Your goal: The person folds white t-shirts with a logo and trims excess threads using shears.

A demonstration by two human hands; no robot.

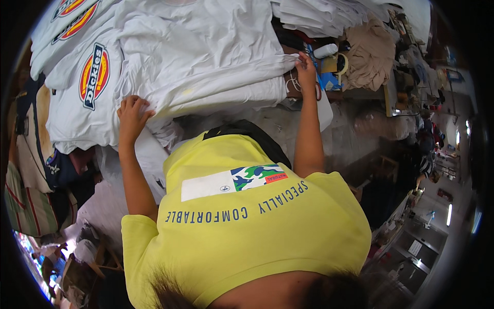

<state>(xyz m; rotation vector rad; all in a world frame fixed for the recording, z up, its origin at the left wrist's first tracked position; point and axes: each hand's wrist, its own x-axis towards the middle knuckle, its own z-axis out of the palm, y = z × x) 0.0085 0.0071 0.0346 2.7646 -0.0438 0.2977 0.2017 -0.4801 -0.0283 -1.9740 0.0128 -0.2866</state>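
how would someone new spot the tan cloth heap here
Start at the white garments spread across the upper view. Go right, past the right hand and a pale yellow ring. The tan cloth heap there is crumpled, its colour setting it apart from the nearby white cloth.

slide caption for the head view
Left hand and right hand touch opposite sides of a white garment, with tan cloth nearby
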